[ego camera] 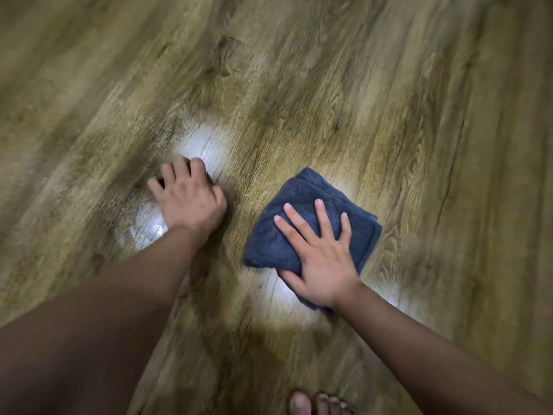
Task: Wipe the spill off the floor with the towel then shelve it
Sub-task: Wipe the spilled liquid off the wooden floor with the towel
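Right hand (321, 262) flat, fingers straight and spread, pressing folded dark blue towel (302, 223) onto wooden floor (389, 100). Left hand (188, 196) beside it, fingertips braced on boards, gripping nothing.

The towel (302, 223) lies folded on the floor (389, 85), right of centre in the view. The right hand (323, 256) lies flat on the towel's near part, fingers spread and straight. The left hand (188, 196) rests on the floor to the towel's left, apart from it. The toes of 1 foot (317, 404) stand on the floor at the near edge, nearer than the towel.
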Tool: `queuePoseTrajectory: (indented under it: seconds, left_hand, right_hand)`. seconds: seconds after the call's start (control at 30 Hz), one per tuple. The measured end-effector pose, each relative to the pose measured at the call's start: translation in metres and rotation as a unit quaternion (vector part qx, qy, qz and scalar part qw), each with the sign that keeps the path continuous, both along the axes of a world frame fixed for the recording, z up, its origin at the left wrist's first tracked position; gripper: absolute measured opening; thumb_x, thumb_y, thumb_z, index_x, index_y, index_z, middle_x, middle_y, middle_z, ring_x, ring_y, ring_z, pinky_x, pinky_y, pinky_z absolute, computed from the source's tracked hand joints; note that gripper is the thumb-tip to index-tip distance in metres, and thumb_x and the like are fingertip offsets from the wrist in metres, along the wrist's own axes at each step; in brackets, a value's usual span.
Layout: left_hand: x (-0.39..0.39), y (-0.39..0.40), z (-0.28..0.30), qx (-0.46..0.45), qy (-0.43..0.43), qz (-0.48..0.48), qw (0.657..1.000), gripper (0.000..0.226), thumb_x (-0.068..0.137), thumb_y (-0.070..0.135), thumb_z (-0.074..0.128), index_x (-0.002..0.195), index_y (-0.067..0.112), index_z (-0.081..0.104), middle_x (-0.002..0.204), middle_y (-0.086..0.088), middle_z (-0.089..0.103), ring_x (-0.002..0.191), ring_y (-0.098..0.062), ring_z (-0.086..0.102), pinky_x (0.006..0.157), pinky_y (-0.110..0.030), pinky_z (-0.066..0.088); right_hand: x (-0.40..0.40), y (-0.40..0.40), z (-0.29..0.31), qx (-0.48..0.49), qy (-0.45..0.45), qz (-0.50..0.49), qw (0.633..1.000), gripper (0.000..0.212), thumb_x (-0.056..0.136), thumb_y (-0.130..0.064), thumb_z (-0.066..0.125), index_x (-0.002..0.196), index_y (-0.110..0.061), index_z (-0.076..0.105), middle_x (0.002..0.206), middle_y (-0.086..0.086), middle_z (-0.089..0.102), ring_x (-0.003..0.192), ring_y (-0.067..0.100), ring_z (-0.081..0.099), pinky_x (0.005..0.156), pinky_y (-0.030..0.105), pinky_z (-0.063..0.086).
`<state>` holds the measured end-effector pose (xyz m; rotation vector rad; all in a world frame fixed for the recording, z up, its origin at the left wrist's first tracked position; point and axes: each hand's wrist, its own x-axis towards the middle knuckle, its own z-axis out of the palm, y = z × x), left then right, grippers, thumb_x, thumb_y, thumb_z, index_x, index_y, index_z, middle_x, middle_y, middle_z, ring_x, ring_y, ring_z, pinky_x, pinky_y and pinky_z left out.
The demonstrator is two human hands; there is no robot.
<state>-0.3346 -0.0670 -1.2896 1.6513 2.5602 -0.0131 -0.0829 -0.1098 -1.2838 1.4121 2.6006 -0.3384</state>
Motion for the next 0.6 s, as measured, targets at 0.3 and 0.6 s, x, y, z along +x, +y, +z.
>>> queuePoseTrajectory:
  seconds: [0.3,0.6]
  left_hand:
    - [0.043,0.085,-0.008,0.0,-0.086,-0.083,0.993,0.057,0.095,0.057,0.04,0.141,0.022,0.041,0.162,-0.003,0.025,0.151,-0.022,0.016,0.114,-0.059,0.018]
    - [0.043,0.087,-0.02,0.012,-0.049,-0.056,0.997,0.072,0.094,0.065,0.02,0.149,0.021,0.034,0.166,-0.002,0.018,0.155,-0.02,0.008,0.114,-0.06,0.02]
  right_hand:
    - [0.023,0.073,-0.005,0.039,0.004,-0.053,0.998,0.086,0.081,-0.068,0.04,0.158,-0.041,0.014,0.167,-0.018,0.007,0.155,0.034,-0.001,0.116,0.069,0.004]
    - [0.043,0.175,-0.008,0.058,0.016,-0.19,0.98,0.08,0.084,-0.063,0.04,0.157,-0.041,0.017,0.167,-0.019,0.007,0.155,0.031,-0.002,0.117,0.068,0.006]
